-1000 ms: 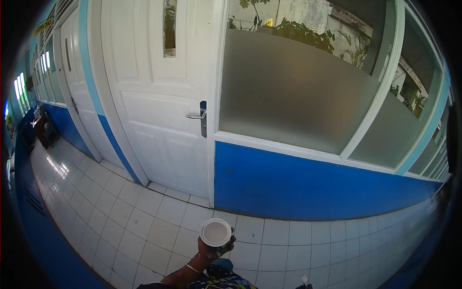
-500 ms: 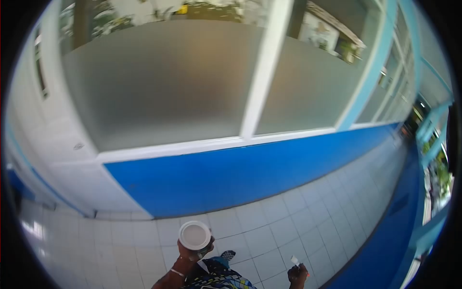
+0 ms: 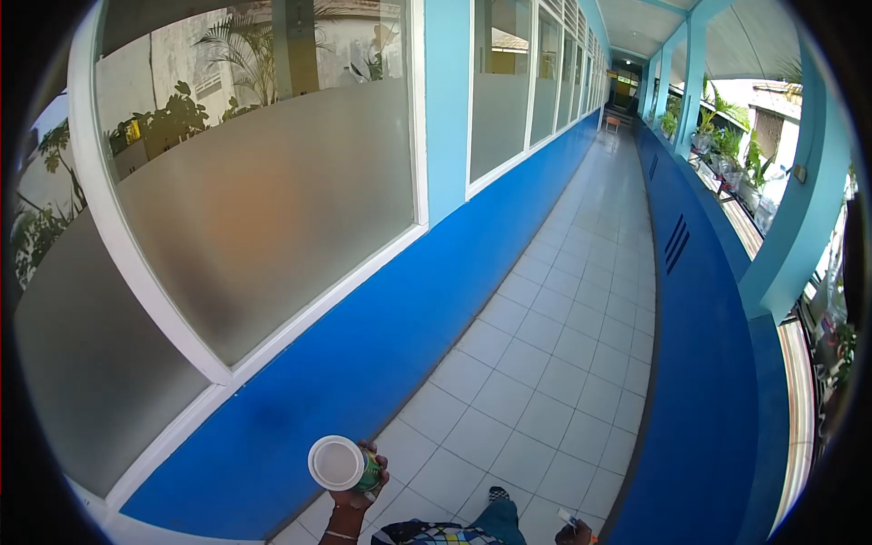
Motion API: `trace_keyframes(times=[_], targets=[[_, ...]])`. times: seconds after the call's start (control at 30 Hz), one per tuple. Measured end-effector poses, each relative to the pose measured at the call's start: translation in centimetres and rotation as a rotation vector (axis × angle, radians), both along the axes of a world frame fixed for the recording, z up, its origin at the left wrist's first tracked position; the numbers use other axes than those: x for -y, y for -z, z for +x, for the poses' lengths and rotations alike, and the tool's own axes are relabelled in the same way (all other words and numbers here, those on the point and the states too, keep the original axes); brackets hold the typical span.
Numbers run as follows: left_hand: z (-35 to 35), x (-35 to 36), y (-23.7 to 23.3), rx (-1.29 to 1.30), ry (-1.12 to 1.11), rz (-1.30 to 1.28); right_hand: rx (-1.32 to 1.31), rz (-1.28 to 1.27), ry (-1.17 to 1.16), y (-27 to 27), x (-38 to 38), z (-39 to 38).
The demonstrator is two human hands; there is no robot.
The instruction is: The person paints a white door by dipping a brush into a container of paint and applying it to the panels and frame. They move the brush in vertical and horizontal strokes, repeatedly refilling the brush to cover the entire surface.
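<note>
My left hand (image 3: 354,499) is wrapped round a small tub (image 3: 338,462), its round white top facing up and its green printed side showing next to my fingers. A pale band circles that wrist. At the lower edge of the view, my right hand (image 3: 576,534) is closed on a small white object (image 3: 566,517) that sticks up past the fingers; its kind is too small to make out. Between the hands show patterned clothing (image 3: 436,532) and one foot in a dark checked sock or shoe (image 3: 498,494).
A white-tiled corridor (image 3: 554,354) runs ahead between a blue wall with frosted windows (image 3: 272,227) on the left and a low blue parapet (image 3: 699,336) on the right. Light-blue posts (image 3: 781,227) and potted plants (image 3: 727,150) line the right side. An orange-topped stool or chair (image 3: 613,121) stands far ahead.
My view has swung right, from facing the windowed wall to looking along the corridor. Both hands still hold their things, the tub now slightly left and lower in view.
</note>
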State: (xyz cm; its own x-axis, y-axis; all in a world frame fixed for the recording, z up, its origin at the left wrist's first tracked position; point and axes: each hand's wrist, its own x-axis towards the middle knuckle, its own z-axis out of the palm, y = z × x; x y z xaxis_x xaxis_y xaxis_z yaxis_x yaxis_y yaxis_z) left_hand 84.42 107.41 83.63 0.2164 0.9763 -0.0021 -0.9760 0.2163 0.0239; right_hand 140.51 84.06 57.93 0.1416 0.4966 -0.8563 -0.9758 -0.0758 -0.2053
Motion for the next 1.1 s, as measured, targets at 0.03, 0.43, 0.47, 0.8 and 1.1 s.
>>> trace_keyframes(times=[0.03,0.43,0.47,0.8,1.1], targets=[[2.1,-1.0,-0.6,0.011,-0.019,-0.014,-0.079,0.041,0.048,0.1,-1.4,1.8],[18.0,-0.5,-2.3,0.188,-0.312,0.165,0.538,0.382,-0.597,-28.8,-38.9,5.5],[18.3,0.5,-1.9,0.187,-0.362,0.207,0.575,0.413,-0.678,-30.5,-40.4,4.0],[16.7,22.2,-0.3,-0.001,-0.885,0.096,0.207,0.916,-1.303,-35.0,-36.6,-20.7],[12.8,47.2,-3.8,-0.159,-1.146,-0.381,-0.184,1.028,-1.656,-36.0,-11.4,-43.5]])
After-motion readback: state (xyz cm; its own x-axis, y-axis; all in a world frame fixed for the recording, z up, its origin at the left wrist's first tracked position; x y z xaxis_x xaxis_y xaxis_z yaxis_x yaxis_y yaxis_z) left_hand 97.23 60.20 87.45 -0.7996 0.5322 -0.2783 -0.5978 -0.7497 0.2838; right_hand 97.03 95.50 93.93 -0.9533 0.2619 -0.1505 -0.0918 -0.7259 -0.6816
